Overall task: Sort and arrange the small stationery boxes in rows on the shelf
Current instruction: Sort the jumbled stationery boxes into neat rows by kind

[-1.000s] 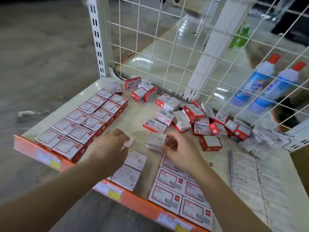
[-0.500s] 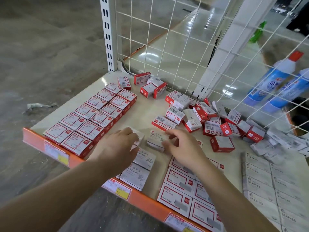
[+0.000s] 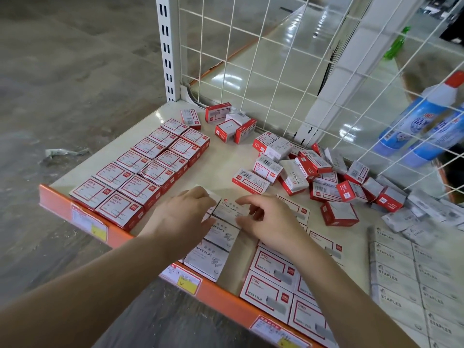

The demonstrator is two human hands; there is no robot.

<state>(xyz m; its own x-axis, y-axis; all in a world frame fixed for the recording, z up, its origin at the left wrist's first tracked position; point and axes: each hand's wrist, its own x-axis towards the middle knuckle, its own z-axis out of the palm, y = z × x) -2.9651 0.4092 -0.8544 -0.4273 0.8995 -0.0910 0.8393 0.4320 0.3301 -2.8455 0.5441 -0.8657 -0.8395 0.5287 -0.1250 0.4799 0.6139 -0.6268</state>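
Between both hands — left hand [image 3: 183, 217], right hand [image 3: 270, 222] — each grip pinches the paper-clip box [image 3: 231, 210].

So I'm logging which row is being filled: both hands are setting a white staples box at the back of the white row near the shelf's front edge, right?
Not quite. The box between the left hand and right hand reads PAPER CLIPS, not staples, as the head view shows. The rest holds: it goes at the back of the white row near the shelf's front edge.
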